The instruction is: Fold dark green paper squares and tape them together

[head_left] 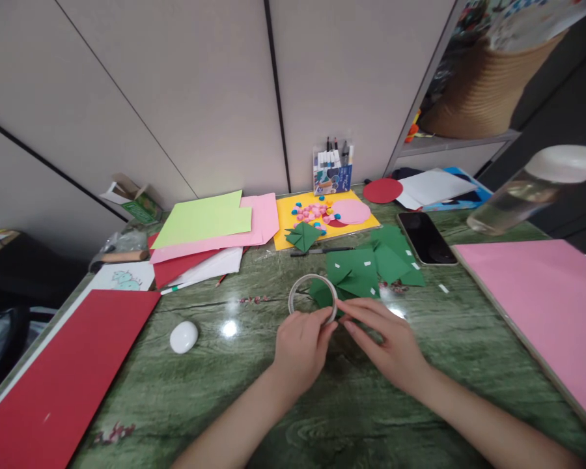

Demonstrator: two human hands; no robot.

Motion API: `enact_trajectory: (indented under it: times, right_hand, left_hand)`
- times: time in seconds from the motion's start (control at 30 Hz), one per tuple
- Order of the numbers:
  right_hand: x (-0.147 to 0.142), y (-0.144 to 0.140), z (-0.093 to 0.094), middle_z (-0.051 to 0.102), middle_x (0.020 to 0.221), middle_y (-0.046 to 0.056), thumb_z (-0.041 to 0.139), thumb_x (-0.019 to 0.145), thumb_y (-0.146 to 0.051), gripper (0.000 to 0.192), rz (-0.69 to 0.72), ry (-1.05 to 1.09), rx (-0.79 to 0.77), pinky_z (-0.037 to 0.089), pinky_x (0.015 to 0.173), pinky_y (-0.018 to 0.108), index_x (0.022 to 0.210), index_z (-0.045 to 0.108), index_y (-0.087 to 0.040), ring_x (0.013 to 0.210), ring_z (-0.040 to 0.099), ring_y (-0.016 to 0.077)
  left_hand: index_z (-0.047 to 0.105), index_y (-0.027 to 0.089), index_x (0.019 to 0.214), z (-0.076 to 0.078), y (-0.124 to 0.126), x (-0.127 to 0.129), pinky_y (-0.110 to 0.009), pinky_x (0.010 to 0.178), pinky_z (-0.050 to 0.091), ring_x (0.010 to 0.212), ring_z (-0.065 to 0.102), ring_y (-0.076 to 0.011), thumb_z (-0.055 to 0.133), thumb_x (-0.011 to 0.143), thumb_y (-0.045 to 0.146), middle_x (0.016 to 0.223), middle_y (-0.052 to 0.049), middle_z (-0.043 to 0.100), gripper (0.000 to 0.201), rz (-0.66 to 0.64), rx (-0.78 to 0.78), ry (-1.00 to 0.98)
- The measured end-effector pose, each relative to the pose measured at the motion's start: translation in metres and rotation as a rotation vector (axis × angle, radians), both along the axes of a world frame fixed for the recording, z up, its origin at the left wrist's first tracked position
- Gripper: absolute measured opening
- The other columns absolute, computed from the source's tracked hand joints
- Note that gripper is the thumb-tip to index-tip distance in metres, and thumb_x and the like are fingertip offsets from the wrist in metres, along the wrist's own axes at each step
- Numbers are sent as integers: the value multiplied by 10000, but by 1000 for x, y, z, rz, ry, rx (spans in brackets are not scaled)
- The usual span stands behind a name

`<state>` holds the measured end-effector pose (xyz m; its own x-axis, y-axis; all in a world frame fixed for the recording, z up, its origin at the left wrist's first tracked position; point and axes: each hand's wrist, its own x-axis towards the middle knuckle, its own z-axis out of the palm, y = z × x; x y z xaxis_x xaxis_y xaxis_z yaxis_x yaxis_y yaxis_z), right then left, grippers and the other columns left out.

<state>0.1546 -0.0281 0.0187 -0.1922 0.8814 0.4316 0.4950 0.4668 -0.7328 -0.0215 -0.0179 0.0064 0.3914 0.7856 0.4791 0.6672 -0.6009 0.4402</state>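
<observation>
My left hand (300,345) is closed on a roll of tape (293,286), held on edge above the table with its open ring facing me. My right hand (388,339) has its fingertips drawn together at the roll's right edge. Any loose tape end is too small to make out. Just behind the roll lie dark green paper pieces (364,264), some folded, with small white strips on them. A folded green piece (303,236) rests on the front of a yellow sheet (286,212), among small pink and blue balls (312,212).
Left are a red sheet (78,365), a white rounded object (183,337) and stacked lime (200,218) and pink papers. Right are a phone (426,238), a pink pad (542,293) and a tall clear bottle (510,198). A marker pack (333,176) stands by the wall.
</observation>
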Motion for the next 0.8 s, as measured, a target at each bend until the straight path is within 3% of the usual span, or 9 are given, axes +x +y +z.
enact_trajectory:
  times: [0.2,0.3,0.4,0.6,0.8]
  right_hand:
    - [1,2,-3,635,956,33,555,820,-181,203,-33,70,-48,513,776,323,968,644,-287,905,602,168]
    - [0,1,-6,611,964,40,562,817,-179,328,-95,70,-4,506,771,340,1124,571,-295,856,602,165]
    - [2,0,-8,585,1017,59,557,811,-123,479,-105,-45,146,485,778,344,1249,473,-297,864,587,161]
    - [7,1,-6,654,881,33,658,738,-103,283,-143,-347,487,396,735,340,984,639,-242,812,564,165]
    - [1,1,2,670,803,21,682,725,-145,126,-198,-337,468,361,728,335,827,637,-204,771,559,160]
  left_hand:
    - [573,166,989,4,0,2,-306,619,449,675,637,-184,480,862,200,833,-80,714,161,-6,29,-7]
    - [568,165,988,4,-1,2,-309,611,435,669,636,-185,489,858,197,834,-76,715,155,-24,32,12]
    - [562,169,995,2,-3,3,-309,603,418,663,634,-181,488,857,192,830,-69,713,158,-42,38,46]
    - [556,156,976,-1,-3,5,-293,582,407,630,620,-153,481,867,191,785,-41,706,137,-39,98,55]
    - [558,146,973,-1,-4,7,-291,578,397,614,596,-139,503,856,181,768,-19,695,133,-33,136,74]
